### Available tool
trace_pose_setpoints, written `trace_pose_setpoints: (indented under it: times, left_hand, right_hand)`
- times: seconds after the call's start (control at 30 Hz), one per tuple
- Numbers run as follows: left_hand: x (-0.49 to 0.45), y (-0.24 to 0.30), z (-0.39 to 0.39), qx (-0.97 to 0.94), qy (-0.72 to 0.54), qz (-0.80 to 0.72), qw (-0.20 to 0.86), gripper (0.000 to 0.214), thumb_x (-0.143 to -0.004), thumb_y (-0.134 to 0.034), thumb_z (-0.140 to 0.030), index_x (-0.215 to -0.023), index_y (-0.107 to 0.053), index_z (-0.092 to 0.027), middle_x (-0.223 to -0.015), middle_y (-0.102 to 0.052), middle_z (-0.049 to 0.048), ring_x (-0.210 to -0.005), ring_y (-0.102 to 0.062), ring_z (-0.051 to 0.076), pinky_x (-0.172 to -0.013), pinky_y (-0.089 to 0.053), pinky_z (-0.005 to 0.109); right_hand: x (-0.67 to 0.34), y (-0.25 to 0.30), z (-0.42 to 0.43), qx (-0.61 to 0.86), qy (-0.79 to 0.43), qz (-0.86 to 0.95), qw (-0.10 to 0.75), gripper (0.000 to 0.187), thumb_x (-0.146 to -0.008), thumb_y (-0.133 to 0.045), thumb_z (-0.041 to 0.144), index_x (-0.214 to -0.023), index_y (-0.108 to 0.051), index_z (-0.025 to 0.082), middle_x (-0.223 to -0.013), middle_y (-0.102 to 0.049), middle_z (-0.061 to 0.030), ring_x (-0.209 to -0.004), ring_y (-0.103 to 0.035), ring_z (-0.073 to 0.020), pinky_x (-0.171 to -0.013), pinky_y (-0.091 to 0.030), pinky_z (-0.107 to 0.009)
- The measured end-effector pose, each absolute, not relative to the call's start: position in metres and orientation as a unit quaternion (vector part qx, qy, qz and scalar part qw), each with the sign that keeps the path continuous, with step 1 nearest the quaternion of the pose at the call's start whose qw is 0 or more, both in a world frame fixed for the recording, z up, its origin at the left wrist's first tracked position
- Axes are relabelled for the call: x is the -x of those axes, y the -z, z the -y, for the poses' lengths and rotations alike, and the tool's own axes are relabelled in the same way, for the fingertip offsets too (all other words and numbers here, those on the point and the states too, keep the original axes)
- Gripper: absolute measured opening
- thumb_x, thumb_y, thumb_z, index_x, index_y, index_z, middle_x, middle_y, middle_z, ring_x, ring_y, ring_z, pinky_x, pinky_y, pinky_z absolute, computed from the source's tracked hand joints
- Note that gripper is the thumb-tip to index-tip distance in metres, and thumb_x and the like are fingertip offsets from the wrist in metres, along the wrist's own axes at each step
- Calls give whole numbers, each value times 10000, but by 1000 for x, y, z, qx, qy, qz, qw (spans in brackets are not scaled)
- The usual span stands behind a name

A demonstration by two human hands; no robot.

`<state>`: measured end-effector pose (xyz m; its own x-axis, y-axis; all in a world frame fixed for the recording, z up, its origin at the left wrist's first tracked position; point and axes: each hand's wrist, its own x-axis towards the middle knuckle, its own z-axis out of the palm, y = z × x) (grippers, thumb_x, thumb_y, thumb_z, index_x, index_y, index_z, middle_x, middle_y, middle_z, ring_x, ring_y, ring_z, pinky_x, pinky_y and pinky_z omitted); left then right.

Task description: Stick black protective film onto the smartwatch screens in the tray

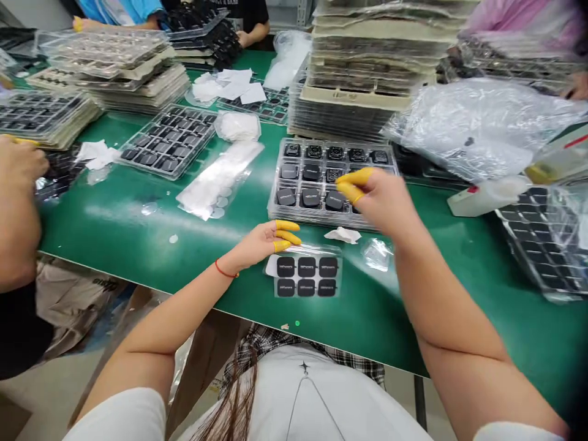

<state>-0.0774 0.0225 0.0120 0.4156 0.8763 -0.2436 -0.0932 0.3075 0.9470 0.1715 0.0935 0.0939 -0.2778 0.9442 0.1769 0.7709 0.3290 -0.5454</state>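
My left hand (264,242), with yellow finger cots, rests flat on the green table at the top edge of a sticker sheet (305,275) carrying several black square labels. My right hand (374,199), also in yellow cots, hovers over the right side of a clear plastic tray (294,156) of small black square parts. Its thumb and forefinger are pinched together; whether they hold anything is too small to make out. A crumpled white wipe (343,234) lies between tray and sheet.
A second tray (168,144) sits to the left, a bag of white pads (219,180) beside it. Tall tray stacks (362,67) stand behind. A white bottle (487,195) and plastic bags lie right. Another person's arm (16,202) is at the left edge.
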Motion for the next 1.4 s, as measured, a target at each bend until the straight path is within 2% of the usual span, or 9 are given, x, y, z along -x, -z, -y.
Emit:
trace_pose_setpoints:
  times: [0.17, 0.33, 0.47, 0.6, 0.8, 0.9, 1.0, 1.2, 1.4]
  left_hand:
    - [19, -17, -16, -447, -274, -373, 766, 382, -741, -679, -31, -1098, -663, -166, -949, -765, 68, -886, -723, 149, -839, -542, 299]
    - [-13, -5, -19, -437, -257, -368, 779, 375, -728, -674, 2, -1069, -655, -153, -894, -755, 65, -857, -718, 160, -815, -520, 308]
    - [-9, -1, -19, -415, -277, -382, 778, 357, -754, -722, -79, -1091, -617, -133, -854, -728, 52, -853, -702, 159, -860, -526, 342]
    - [-2, -2, -17, -410, -320, -362, 774, 634, -806, -739, -230, -1341, -408, -158, -782, -658, -14, -820, -671, 142, -876, -545, 375]
    - [0, 6, -11, -557, -313, -377, 670, 581, -734, -803, -369, -1215, -518, -211, -1186, -614, 81, -1003, -624, 201, -862, -549, 371]
    - [1, 7, -8, -632, -302, -380, 604, 645, -756, -775, -373, -1307, -470, -232, -1308, -577, 98, -1125, -604, 245, -926, -541, 401]
    - [0, 8, -7, -649, -291, -372, 597, 815, -791, -731, -348, -1465, -280, -270, -1357, -554, 107, -1094, -637, 232, -871, -568, 382]
    - [-1, 9, -11, -673, -292, -374, 567, 608, -757, -749, -341, -1273, -459, -204, -1246, -601, 98, -1055, -629, 220, -876, -545, 359]
    - [3, -1, -10, -638, -263, -376, 619, 516, -754, -742, -260, -1201, -486, -240, -1006, -562, 22, -750, -561, 108, -662, -532, 256]
  right_hand:
    - [-226, -78, -177, 609, -111, 768, 165, 75, -795, -720, 220, -760, -695, 159, -774, -606, -56, -834, -608, -209, -817, -421, -396]
    - [-223, -64, -212, 601, -138, 778, 121, 309, -566, -880, 203, -631, -581, 158, -686, -523, 7, -759, -599, -167, -751, -423, -338]
    - [-227, -73, -181, 606, -160, 764, 154, 219, -716, -794, 273, -764, -628, 138, -705, -540, 5, -711, -560, -120, -684, -399, -280]
    - [-211, -60, -91, 485, -207, 795, 300, 161, -788, -733, 204, -937, -672, 193, -956, -619, -54, -858, -611, -192, -763, -514, -325]
    - [-190, -25, -3, 390, -265, 834, 289, 296, -840, -473, 80, -999, -682, 216, -1041, -639, -94, -898, -641, -212, -734, -573, -365]
    - [-193, -17, -12, 442, -380, 745, 325, 135, -880, -572, 211, -993, -645, 220, -971, -645, -59, -863, -657, -193, -753, -583, -361]
    - [-189, -14, -22, 465, -450, 702, 297, 220, -863, -642, 311, -1058, -640, 209, -943, -660, -49, -778, -645, -180, -710, -576, -363]
    - [-194, -25, -9, 382, -202, 838, 334, 151, -915, -576, 199, -870, -709, 254, -936, -677, -47, -874, -614, -222, -787, -497, -409]
    - [-262, -8, -23, 595, -91, 767, 222, 58, -851, -625, 221, -875, -674, 202, -715, -636, -90, -648, -569, -249, -609, -450, -399]
